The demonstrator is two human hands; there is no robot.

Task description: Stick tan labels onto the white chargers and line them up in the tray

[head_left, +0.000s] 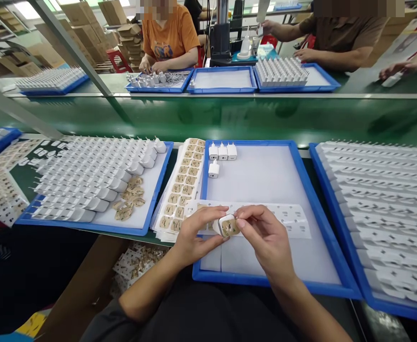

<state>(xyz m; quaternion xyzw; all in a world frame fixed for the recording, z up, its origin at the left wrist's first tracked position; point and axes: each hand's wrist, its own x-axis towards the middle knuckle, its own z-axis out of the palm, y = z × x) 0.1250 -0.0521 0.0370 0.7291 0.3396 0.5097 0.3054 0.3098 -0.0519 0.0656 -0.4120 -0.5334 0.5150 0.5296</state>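
Note:
My left hand (197, 232) grips a small white charger (221, 222) between thumb and fingers. A tan sticker (231, 225) with a cut-out lies against the charger's face. My right hand (268, 237) pinches the sticker's right edge with thumb and index finger. Whether the sticker is fully stuck down I cannot tell. Beneath both hands a partly used sticker sheet (294, 221) lies across a blue-rimmed tray (272, 278). Several white chargers (223, 152) stand with pins up in that tray's far left corner.
Left of my tray lies a stack of sticker sheets (174, 197). Beyond it, a tray (142, 231) holds rows of chargers and loose tan pieces (130, 199). Another full tray (358, 280) stands at right. Across the green belt (179, 116) co-workers sit behind more trays.

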